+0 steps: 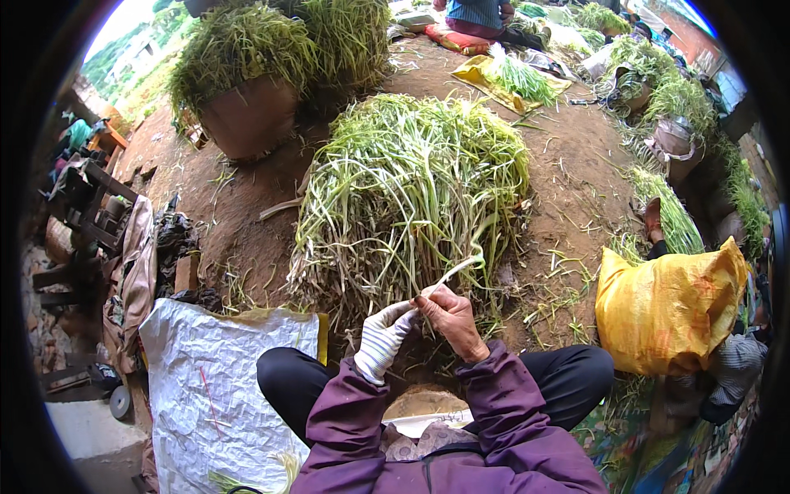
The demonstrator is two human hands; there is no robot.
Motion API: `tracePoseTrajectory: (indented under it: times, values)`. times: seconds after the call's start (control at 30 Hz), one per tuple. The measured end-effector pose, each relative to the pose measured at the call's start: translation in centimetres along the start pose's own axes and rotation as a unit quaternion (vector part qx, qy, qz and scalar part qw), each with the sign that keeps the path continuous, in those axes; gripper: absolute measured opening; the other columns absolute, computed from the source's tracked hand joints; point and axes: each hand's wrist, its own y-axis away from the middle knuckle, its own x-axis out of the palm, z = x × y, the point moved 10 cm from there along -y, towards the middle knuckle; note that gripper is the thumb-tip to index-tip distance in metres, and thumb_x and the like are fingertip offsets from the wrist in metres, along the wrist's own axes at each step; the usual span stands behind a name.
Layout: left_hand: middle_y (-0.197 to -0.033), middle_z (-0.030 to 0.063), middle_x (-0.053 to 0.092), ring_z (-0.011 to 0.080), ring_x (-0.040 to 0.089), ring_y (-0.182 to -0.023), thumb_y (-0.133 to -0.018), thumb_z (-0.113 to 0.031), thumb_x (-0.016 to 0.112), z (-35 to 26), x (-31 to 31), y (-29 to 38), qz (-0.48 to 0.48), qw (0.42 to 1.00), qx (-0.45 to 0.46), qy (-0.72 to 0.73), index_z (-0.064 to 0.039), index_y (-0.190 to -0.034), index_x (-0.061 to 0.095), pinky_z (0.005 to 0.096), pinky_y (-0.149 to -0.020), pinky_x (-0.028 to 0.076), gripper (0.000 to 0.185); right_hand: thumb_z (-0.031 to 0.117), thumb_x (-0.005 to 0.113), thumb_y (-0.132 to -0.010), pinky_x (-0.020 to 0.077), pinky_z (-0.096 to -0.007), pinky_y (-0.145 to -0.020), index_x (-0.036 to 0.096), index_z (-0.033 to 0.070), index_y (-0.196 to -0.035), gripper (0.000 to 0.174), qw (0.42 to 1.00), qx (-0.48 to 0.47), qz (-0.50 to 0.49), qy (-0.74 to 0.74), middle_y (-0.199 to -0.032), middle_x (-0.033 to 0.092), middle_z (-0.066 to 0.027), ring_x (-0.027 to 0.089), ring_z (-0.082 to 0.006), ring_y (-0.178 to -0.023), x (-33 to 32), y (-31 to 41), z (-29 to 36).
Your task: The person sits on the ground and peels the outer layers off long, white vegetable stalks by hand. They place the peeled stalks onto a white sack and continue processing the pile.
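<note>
My left hand [386, 339], in a striped white knit glove, meets my bare right hand [449, 318] above my lap. Both pinch the lower end of one pale green-white plant stalk [460, 267], whose tip curls up to the right. Just beyond my hands stands a large heap of long green stalks [407, 191], brownish at the base. On the ground to my left lies a crinkled white woven plastic sheet [225, 383] with a few loose green stalks at its near edge and a thin red string on it.
Two tall bundles of greens [247, 55] stand ahead on the left. A stuffed yellow sack [669, 309] sits to my right. Farther off, a person [478, 15] sits on a red cushion near greens on a yellow sheet [478, 77]. Wooden items and cloth line the left edge.
</note>
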Motion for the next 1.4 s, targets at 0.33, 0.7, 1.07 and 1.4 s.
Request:
tracePoseTrajectory:
  times: [0.33, 0.7, 1.07, 1.4]
  values:
    - [-0.079, 0.0011, 0.062, 0.0067, 0.057, -0.071, -0.087, -0.01, 0.057, 3.0, 1.0, 1.2, 0.0, 0.998, -0.013, 0.054, 0.0, -0.085, 0.063, 0.0207, -0.065, 0.047, 0.012, 0.01, 0.063, -0.087, 0.0386, -0.0213, -0.065, 0.062, -0.003, -0.076, 0.018, 0.973, -0.15, -0.137, 0.108, -0.09, 0.053, -0.0034, 0.049, -0.0097, -0.077, -1.3, 5.4, 0.9]
    - [-0.077, 0.0045, 0.065, 0.0101, 0.059, -0.062, -0.089, -0.027, 0.06, 5.3, -0.9, 1.3, 0.03, 0.995, -0.088, 0.039, 0.0, -0.095, 0.064, 0.0235, -0.061, 0.049, 0.028, 0.026, 0.054, -0.093, 0.0365, -0.0179, -0.048, 0.064, -0.001, -0.099, 0.03, 0.978, 0.014, -0.171, -0.116, -0.076, 0.061, -0.0031, 0.049, -0.005, -0.055, -4.6, 5.0, -1.0]
    - [-0.088, 0.0053, 0.064, 0.0104, 0.059, -0.078, -0.086, -0.001, 0.059, 3.7, 3.3, 1.2, 0.046, 0.983, 0.09, -0.156, 0.003, -0.1, 0.062, 0.0232, -0.074, 0.048, 0.015, 0.023, 0.057, -0.091, 0.043, -0.0246, -0.054, 0.059, 0.001, -0.083, 0.023, 0.978, -0.042, -0.167, 0.115, -0.066, 0.054, 0.0012, 0.053, -0.008, -0.057, -6.8, 5.1, -1.9]
    - [-0.085, 0.0027, 0.061, 0.0105, 0.056, -0.075, -0.087, -0.005, 0.059, 6.6, 0.7, 0.5, 0.045, 0.955, 0.16, -0.246, -0.001, -0.102, 0.06, 0.0244, -0.071, 0.048, 0.015, 0.026, 0.058, -0.088, 0.046, -0.0377, -0.061, 0.06, 0.002, -0.084, 0.025, 0.891, -0.13, -0.186, 0.394, -0.073, 0.058, -0.0165, 0.06, -0.033, -0.072, -6.3, 6.0, -1.9]
